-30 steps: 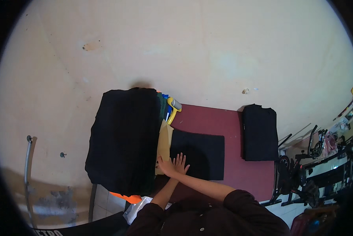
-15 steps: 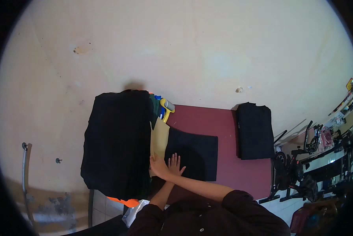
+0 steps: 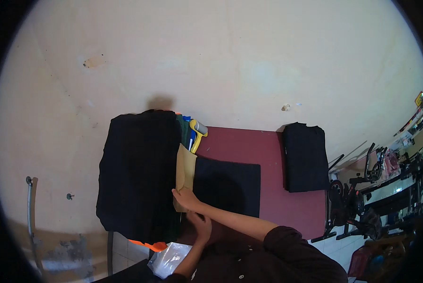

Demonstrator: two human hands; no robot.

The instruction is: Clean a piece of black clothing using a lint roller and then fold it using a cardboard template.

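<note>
A strip of brown card (image 3: pixel 186 165) stands against the right side of a tall pile of black cloth (image 3: pixel 138 174). My right hand (image 3: pixel 187 199) reaches across to the left and grips the card's lower part, fingers around its left edge. Just below the card's bottom end, my left hand (image 3: pixel 202 227) has its fingers loosely bent and apart, with nothing visible in them. To the right of the card a dark cloth panel (image 3: pixel 230 186) with a curved top edge lies flat on the maroon table (image 3: pixel 296 207).
A yellow-handled tape dispenser (image 3: pixel 198 136) sits at the pile's far right corner. A folded black cloth stack (image 3: pixel 306 158) lies at the table's right end. Clear plastic (image 3: pixel 170 259) and something orange (image 3: pixel 148 245) show below the pile. An exercise bike (image 3: pixel 350 205) stands at right.
My left hand has lifted off the dark panel and drawn back toward me, below the card. My right hand and the card have shifted slightly left, closer against the pile.
</note>
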